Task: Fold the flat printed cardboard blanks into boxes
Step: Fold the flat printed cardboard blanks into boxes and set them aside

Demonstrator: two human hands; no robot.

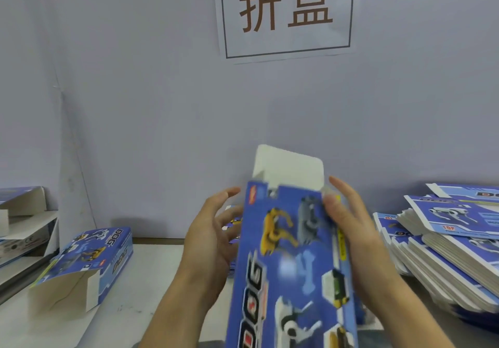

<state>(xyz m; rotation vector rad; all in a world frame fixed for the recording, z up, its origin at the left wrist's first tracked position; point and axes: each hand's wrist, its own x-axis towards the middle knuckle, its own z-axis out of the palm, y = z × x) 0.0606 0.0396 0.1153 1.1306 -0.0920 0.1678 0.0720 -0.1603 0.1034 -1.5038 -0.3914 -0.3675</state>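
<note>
- Right hand (359, 239) gripping blue printed box (291, 266) along its right edge, thumb on front
- Left hand (210, 239) released, fingers spread, just beside box's left edge
- Box upright between hands, white flap (290, 167) raised
- Stack of flat blanks (445, 253) at right; folded box (83, 264) at left on table (140, 280)

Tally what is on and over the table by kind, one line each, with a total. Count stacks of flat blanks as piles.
Blue printed cardboard box held in the hands: 1
Folded blue printed cardboard box lying on the table, left: 1
Piles of flat blue printed cardboard blanks, right: 1 spread heap; separate stacks cannot be told apart
Total: 3
</note>
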